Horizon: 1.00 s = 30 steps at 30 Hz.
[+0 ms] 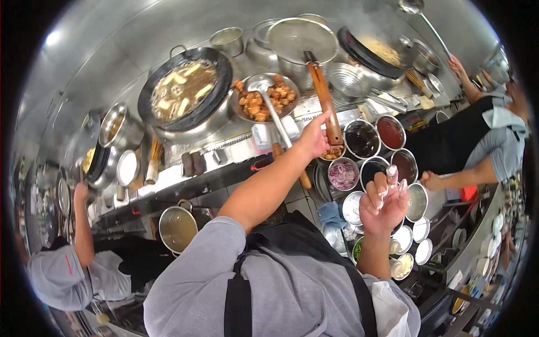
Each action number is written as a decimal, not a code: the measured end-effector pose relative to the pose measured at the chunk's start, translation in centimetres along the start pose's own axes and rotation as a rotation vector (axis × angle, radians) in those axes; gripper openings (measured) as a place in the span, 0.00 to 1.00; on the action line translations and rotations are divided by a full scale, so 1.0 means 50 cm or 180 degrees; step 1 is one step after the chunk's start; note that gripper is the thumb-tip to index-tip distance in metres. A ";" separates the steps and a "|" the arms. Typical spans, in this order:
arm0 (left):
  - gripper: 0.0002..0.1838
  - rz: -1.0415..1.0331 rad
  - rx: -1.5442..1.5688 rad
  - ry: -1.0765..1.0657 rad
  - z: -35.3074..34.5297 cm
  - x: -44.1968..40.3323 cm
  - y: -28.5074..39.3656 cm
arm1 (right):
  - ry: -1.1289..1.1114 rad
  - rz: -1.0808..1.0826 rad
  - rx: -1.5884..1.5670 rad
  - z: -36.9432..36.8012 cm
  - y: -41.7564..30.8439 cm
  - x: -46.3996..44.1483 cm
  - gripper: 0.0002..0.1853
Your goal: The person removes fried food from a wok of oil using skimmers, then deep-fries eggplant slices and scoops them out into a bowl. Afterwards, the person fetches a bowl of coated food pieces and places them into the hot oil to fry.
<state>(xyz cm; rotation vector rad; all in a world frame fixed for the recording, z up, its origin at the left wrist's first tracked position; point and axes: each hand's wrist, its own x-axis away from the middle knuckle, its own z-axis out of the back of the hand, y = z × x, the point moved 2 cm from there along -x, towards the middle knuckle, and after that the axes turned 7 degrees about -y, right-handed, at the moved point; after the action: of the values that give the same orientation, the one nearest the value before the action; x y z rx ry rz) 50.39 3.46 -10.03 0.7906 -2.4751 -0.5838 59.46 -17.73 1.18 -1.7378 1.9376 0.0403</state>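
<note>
My left hand [316, 136] is closed at the lower end of a long wooden handle. The handle belongs to a round mesh strainer [302, 40] that sits over a metal pot. My right hand [385, 203] is raised above the seasoning containers, palm up, its fingers apart and partly bent, with white paste or powder on the fingertips and nothing held. Left of the strainer, a pan of browned food chunks [255, 106] has a metal ladle [270, 104] lying in it. Beneath my right hand stands a bowl of sliced purple onion [343, 174].
Pale pieces fry in oil in a large wok [182, 84] at the left. Several sauce containers, including a dark sauce [362, 138] and a red sauce [389, 132], line the right. Co-workers stand on both sides; one holds a long ladle [412, 7]. A stockpot [178, 229] stands low at left.
</note>
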 end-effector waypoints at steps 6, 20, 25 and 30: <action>0.16 -0.0396 0.0232 -0.0262 -0.058 -0.064 0.120 | 0.0481 0.0429 0.0347 0.035 -0.024 0.058 0.22; 0.21 -0.1753 -0.1676 0.0569 0.136 0.586 0.437 | 0.0233 -0.0048 0.0873 -0.032 0.190 -0.114 0.17; 0.22 -0.1301 -0.1914 0.1316 0.237 0.793 0.482 | 0.1051 -0.0728 0.2209 -0.023 0.270 -0.216 0.18; 0.26 -0.1140 -0.1788 0.1146 0.310 0.859 0.475 | 0.1345 -0.1390 0.3494 0.083 0.297 -0.368 0.21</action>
<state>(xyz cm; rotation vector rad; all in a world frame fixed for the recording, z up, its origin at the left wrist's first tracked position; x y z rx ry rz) 0.93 -1.77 3.10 0.9979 -1.7252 -1.0930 47.68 3.19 0.22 -1.3464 1.2852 -1.3565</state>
